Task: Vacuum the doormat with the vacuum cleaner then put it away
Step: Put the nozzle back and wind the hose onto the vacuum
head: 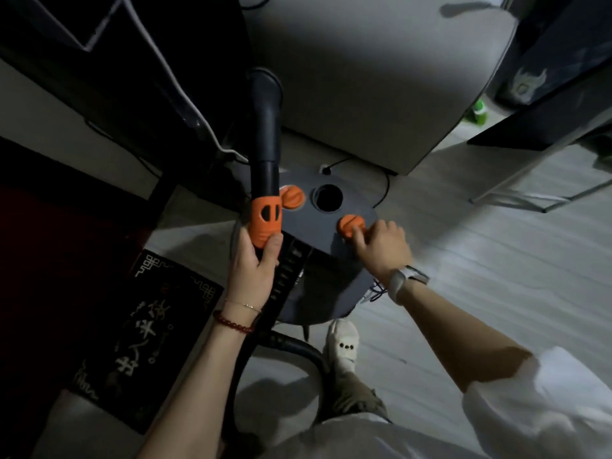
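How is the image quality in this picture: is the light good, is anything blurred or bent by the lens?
Head view: dim light overall; the upper left is almost black, while the pale floor is brighter. The right hand on the orange knob looks slightly soft. The wide lens bends straight lines near the edges. The left hand holding the orange hose grip is fairly sharp.

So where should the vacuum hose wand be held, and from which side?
Judging from this view, the best spot is the orange collar at the lower end of the wand, taken from below. It is ribbed and wider than the smooth dark tube above it. The left hand already grips it there, fingers wrapped around its base.
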`<state>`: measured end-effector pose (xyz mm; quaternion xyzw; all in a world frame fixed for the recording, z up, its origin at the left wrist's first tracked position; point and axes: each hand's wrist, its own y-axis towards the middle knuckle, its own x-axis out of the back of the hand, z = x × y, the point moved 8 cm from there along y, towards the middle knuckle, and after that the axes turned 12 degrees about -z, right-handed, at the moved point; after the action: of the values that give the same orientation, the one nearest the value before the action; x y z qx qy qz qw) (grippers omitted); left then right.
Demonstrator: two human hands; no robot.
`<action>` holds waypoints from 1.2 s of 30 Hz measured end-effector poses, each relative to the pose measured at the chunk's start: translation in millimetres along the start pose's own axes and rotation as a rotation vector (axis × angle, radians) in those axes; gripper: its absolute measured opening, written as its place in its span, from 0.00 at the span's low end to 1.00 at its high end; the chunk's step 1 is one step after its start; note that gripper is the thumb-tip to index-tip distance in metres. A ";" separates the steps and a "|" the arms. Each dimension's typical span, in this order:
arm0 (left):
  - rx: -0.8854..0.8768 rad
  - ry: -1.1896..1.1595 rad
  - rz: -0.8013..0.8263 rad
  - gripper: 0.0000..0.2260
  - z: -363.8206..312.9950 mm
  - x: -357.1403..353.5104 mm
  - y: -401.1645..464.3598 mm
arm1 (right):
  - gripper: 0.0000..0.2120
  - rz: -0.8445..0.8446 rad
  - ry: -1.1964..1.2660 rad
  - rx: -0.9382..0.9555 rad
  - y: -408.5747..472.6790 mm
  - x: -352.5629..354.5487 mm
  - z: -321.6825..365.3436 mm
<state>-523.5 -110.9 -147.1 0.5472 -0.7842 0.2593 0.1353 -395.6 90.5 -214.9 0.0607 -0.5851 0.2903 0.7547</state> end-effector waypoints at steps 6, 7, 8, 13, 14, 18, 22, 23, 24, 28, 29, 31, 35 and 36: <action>-0.018 0.134 -0.020 0.12 -2.6 -34.4 20.9 | 0.32 0.045 -0.129 -0.010 20.5 -20.2 7.3; -0.025 0.153 -0.017 0.10 -2.4 -37.9 22.8 | 0.32 0.046 -0.140 -0.008 23.1 -20.7 7.7; -0.037 0.173 -0.019 0.08 -2.2 -39.9 24.2 | 0.32 0.046 -0.156 -0.001 24.0 -21.1 8.3; -0.044 0.178 -0.050 0.12 -6.8 -39.9 35.0 | 0.29 0.048 -0.231 0.119 24.3 -18.8 16.9; -0.040 0.179 -0.055 0.12 -7.6 -39.4 38.8 | 0.27 0.049 -0.243 0.156 25.0 -17.3 19.0; -0.061 0.199 -0.055 0.19 -11.9 -37.9 50.2 | 0.23 0.078 -0.298 0.315 25.8 -15.4 25.6; -0.046 0.198 -0.042 0.22 -10.0 -34.8 58.1 | 0.23 0.104 -0.372 0.390 29.1 -12.4 31.7; -0.050 0.185 -0.041 0.21 -9.7 -33.8 60.3 | 0.23 0.094 -0.386 0.394 29.8 -11.4 32.5; -0.056 0.168 -0.035 0.18 -9.3 -33.0 62.3 | 0.22 0.064 -0.388 0.391 30.1 -9.1 33.8; -0.074 0.083 -0.005 0.09 -9.2 -28.3 63.7 | 0.17 -0.130 -0.154 0.434 21.2 -6.5 56.4; -0.071 0.059 -0.007 0.08 -7.2 -23.3 62.8 | 0.19 -0.166 -0.095 0.467 16.5 -7.6 67.2; -0.064 0.015 -0.021 0.07 -2.8 -11.9 61.2 | 0.22 -0.172 -0.052 0.502 10.1 -14.9 86.1; -0.023 -0.076 -0.121 0.07 10.9 20.6 57.0 | 0.23 -0.045 -0.128 0.408 18.1 -41.2 111.3; -0.019 -0.099 -0.143 0.07 13.8 26.2 55.2 | 0.25 -0.039 -0.147 0.371 22.7 -43.7 115.0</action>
<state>-583.3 -124.5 -159.8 0.6125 -0.7514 0.2144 0.1197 -511.1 43.6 -225.2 0.2314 -0.5737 0.3732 0.6914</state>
